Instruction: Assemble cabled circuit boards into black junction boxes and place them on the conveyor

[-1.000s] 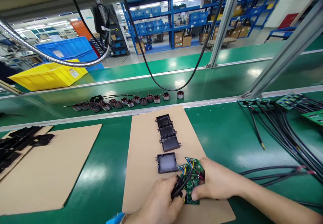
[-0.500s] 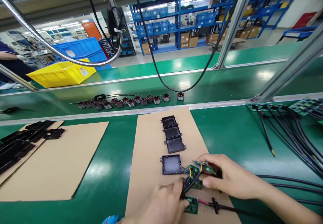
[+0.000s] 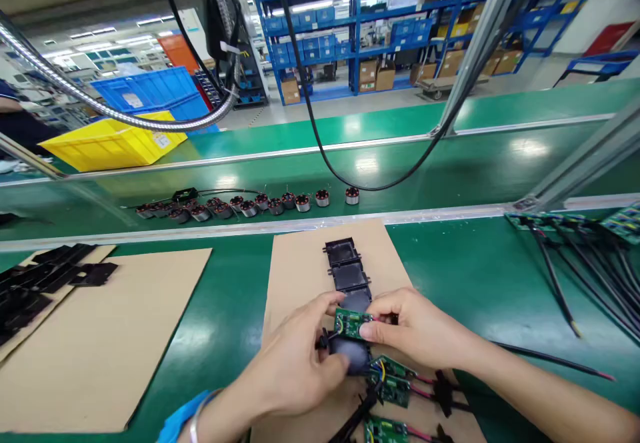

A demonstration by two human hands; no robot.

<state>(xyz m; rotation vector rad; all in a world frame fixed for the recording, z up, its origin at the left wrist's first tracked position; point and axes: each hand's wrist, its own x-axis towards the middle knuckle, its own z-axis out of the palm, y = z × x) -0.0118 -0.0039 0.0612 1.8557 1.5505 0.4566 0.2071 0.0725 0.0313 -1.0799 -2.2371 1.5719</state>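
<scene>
My right hand pinches a green circuit board by its right end, tilted above the cardboard. At the board's left side my left hand curls its fingers around a black cable with a dark fitting on it. Under the board lies a shallow black plastic case, partly hidden by the hands. Beyond it, more open black cases stand in a row. Nearer to me lie several other circuit boards with red and black leads, beside the right forearm.
A cardboard sheet lies under the work. Another sheet with black parts is at left. Small motors line the back ledge. Cabled boards lie at right. A black cable hangs in front; a yellow bin stands behind.
My right hand has lifted a circuit board from the group and moved it left over the nearest case. My left hand has moved up from the boards to meet it.
</scene>
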